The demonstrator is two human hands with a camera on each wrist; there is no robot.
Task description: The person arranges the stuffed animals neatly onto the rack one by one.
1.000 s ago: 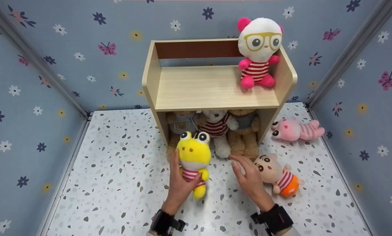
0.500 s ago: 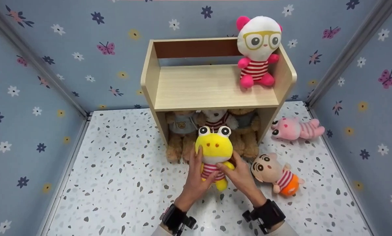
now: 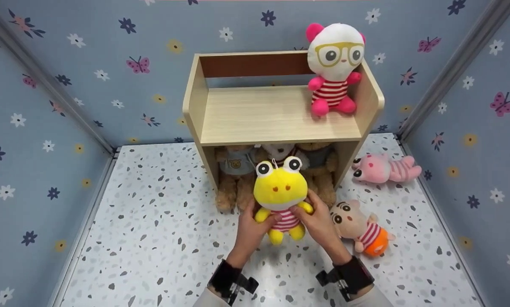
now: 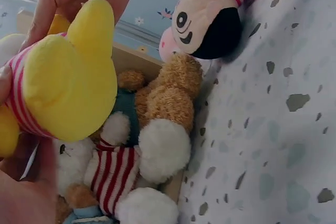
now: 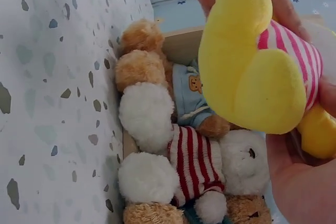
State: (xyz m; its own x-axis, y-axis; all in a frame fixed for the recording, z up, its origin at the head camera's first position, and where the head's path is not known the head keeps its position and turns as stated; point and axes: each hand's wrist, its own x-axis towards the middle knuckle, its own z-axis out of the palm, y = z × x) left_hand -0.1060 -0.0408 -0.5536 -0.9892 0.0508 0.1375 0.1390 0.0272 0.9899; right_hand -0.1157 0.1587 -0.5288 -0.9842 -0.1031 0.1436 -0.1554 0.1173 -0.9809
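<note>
A yellow frog plush (image 3: 281,187) with big white eyes and a pink-striped shirt is held upright in front of the shelf's lower compartment. My left hand (image 3: 251,228) grips its body from the left, thumb across the shirt. From the other side my right hand (image 3: 321,221) grips it likewise, thumb on the chest. Both wrist views show the frog's yellow legs (image 4: 73,77) off the floor. Behind it, the lower compartment holds a brown bear in a light blue top (image 3: 236,170), a white plush in a striped sweater (image 5: 197,163) and another brown bear (image 3: 321,179).
On the wooden shelf's top board (image 3: 255,115) a white-and-pink panda plush (image 3: 335,72) sits at the right end. A plush with orange shorts (image 3: 363,228) lies on the speckled floor near my right hand. Farther back lies a pink plush (image 3: 384,168). Patterned walls (image 3: 37,170) enclose the area.
The frog moved right in my left hand, and my right hand came over and took hold of its other side. It now faces more squarely, with both legs showing.
</note>
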